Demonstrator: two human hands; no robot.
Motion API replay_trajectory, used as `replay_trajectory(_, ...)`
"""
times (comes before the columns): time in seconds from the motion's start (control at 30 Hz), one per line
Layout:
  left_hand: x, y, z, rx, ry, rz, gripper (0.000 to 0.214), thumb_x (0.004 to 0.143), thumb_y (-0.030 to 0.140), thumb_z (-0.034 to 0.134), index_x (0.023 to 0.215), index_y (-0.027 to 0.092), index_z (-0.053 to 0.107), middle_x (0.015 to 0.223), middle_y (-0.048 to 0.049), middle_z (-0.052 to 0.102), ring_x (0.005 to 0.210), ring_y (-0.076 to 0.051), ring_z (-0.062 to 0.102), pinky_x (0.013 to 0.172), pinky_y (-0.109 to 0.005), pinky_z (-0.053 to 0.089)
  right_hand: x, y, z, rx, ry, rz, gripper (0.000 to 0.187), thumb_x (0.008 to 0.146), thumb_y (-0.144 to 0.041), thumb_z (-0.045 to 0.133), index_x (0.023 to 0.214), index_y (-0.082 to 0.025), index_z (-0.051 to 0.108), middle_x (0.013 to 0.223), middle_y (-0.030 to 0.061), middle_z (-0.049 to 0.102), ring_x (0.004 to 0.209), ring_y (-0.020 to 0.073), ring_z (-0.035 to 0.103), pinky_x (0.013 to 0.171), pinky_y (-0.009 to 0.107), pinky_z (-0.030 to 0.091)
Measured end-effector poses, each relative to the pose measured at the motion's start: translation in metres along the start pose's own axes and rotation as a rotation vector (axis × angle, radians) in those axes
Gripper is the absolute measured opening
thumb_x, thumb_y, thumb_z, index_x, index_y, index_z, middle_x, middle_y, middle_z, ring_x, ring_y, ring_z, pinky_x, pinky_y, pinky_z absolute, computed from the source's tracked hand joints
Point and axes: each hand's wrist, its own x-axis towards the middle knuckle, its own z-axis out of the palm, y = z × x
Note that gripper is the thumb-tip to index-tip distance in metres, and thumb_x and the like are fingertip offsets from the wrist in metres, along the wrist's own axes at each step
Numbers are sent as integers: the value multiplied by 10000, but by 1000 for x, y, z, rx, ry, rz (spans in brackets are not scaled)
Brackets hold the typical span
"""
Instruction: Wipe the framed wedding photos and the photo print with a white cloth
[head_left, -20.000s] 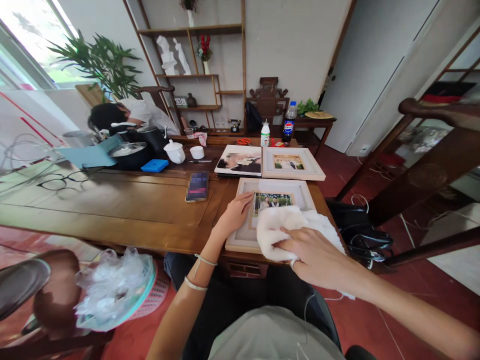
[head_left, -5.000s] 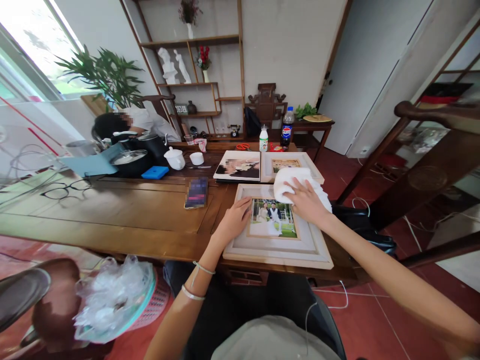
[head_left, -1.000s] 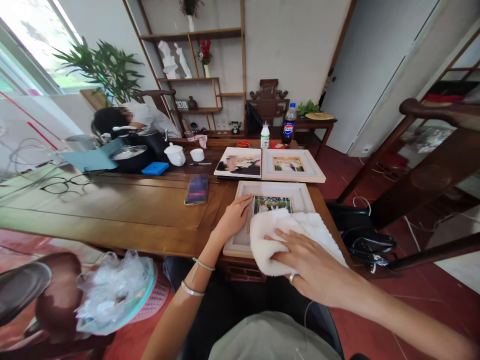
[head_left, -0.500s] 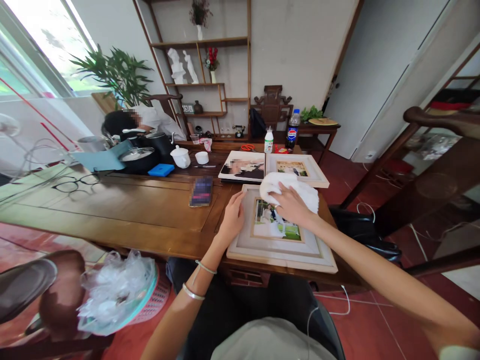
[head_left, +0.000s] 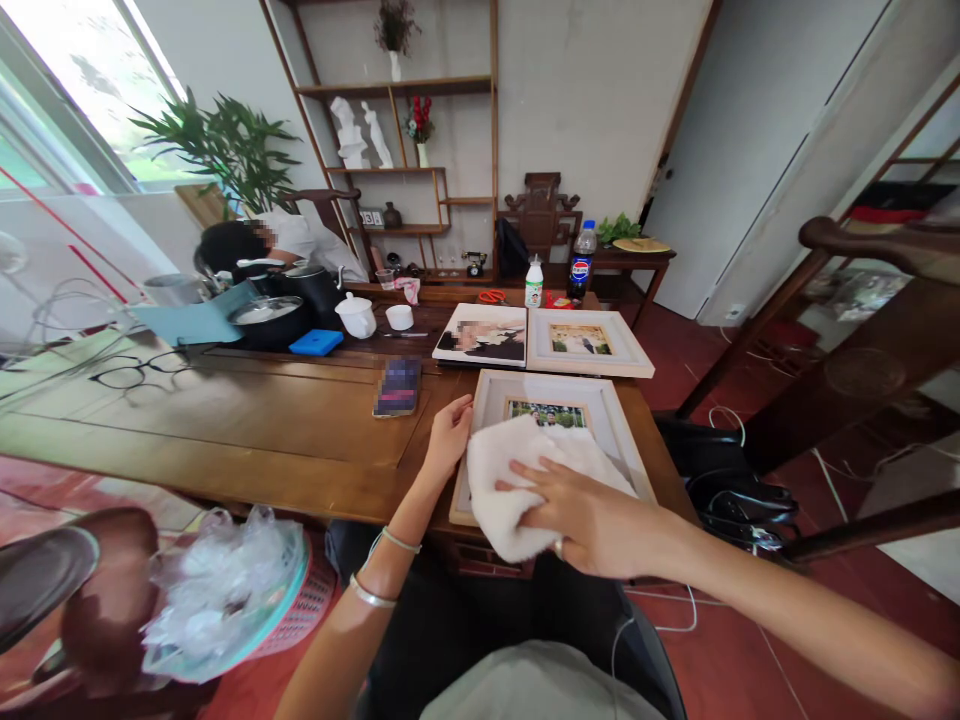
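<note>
A picture frame [head_left: 624, 420] with a wide pale border lies at the table's front edge, a photo [head_left: 551, 412] in its middle. My left hand [head_left: 448, 436] is closed on the frame's left edge. In my right hand [head_left: 574, 508] is a white cloth [head_left: 504, 470], pressed over the near part of the frame with the fingers bent into it. The cloth hides the lower photo and the near left corner. Just behind lie a second frame [head_left: 637, 345] and a photo panel [head_left: 480, 335].
On the wooden table [head_left: 315, 420] are a phone [head_left: 397, 388], glasses [head_left: 131, 373], a blue box [head_left: 316, 342], a white pot [head_left: 356, 315], a small bottle [head_left: 533, 284] and a cola bottle [head_left: 581, 262]. A bag-lined basket [head_left: 296, 605] stands at left. A person [head_left: 300, 240] leans down beyond the table.
My right hand has drawn the cloth from the frame's far right corner toward me, over its near edge. My left hand has slid slightly nearer along the left side.
</note>
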Motion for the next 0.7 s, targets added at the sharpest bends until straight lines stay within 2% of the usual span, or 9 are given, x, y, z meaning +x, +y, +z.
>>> replay_trajectory(0.07, 0, 3, -3, -109, -42, -98, 380, 851, 304, 543, 1164, 95, 597, 1117, -135, 681, 1051, -240, 635, 901, -374, 506, -26, -11, -9, 102, -4, 33, 557, 709, -3, 461, 1196, -232, 605, 1429, 56, 445, 1345, 225, 335, 1111, 429, 250)
replay_trajectory(0.13, 0, 7, -5, -207, -116, -184, 373, 832, 346, 574, 1106, 99, 628, 1064, -121, 702, 1012, -238, 654, 876, -354, 521, -51, -16, -16, 174, 4, 135, 548, 699, 13, 427, 1124, -265, 632, 1364, 27, 517, 1262, 223, 453, 1035, 398, 376)
replay_trajectory(0.23, -1, 13, -6, -263, -192, -249, 331, 800, 276, 614, 1102, 145, 638, 1099, -99, 696, 996, -230, 666, 860, -335, 539, -80, -12, -12, 180, 59, 295, 490, 708, 5, 415, 1041, -273, 643, 1268, 39, 589, 1163, 235, 542, 926, 377, 473)
replay_trajectory(0.3, -4, 18, -6, -244, -206, -222, 379, 783, 198, 613, 1162, 196, 611, 1194, -77, 656, 1017, -224, 662, 858, -342, 550, -91, -7, -2, 144, 82, 325, 482, 711, 4, 424, 1054, -265, 629, 1341, 53, 533, 1217, 240, 500, 951, 386, 465)
replay_trajectory(0.37, -10, 23, -6, -232, -223, -188, 433, 774, 168, 609, 1199, 245, 588, 1241, -54, 628, 1015, -225, 664, 850, -363, 562, -96, -3, 10, 102, 89, 306, 493, 697, 17, 434, 1065, -252, 620, 1452, 49, 408, 1318, 244, 385, 1014, 407, 423)
replay_trajectory(0.47, -20, 31, -7, -286, -330, -302, 351, 764, 216, 626, 1114, 232, 634, 1088, -74, 701, 918, -245, 695, 816, -402, 572, -98, -2, 24, 39, 110, 270, 458, 703, 22, 450, 1035, -239, 628, 1512, 31, 299, 1382, 243, 250, 1067, 427, 375)
replay_trajectory(0.57, -31, 38, -7, -403, -369, -440, 245, 711, 243, 679, 948, 181, 676, 918, -99, 734, 834, -266, 709, 769, -402, 576, -100, -2, 26, -3, 157, 268, 387, 745, -7, 471, 999, -241, 647, 1503, 28, 316, 1375, 238, 263, 1063, 409, 391)
replay_trajectory(0.7, -43, 39, -3, -497, -217, -531, 341, 674, 241, 723, 999, 202, 629, 893, -69, 734, 792, -251, 709, 694, -367, 580, -112, 2, 17, 41, 274, 286, 384, 806, -102, 517, 1102, -312, 644, 1438, 2, 429, 1322, 240, 374, 1042, 390, 421)
